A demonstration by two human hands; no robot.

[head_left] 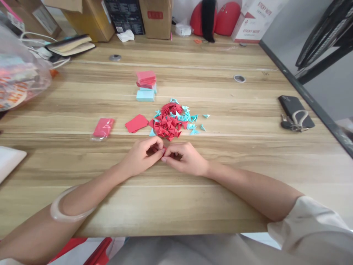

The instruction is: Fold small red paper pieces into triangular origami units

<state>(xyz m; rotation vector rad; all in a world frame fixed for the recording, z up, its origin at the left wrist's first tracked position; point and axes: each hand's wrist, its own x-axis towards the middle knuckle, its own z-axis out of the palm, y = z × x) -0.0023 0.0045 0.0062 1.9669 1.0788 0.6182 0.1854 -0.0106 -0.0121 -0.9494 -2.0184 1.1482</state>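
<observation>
My left hand (143, 155) and my right hand (186, 158) meet fingertip to fingertip above the wooden table. Pinched between them is a small red paper piece (164, 150), mostly hidden by the fingers. Just beyond lies a heap of red folded triangles (167, 127), with light blue folded triangles (187, 117) around its right and far sides. A ring of joined red pieces (171, 108) sits at the back of the heap. Left of it are loose red paper sheets (137, 123) and a wrapped red pack (103, 128).
Red paper stacks (146, 78) and a light blue stack (145, 95) stand behind the heap. A black case with keys (295, 110) lies at right. Cardboard boxes (156, 22) line the back; a plastic bag (22, 70) and a white object (11, 162) are at left.
</observation>
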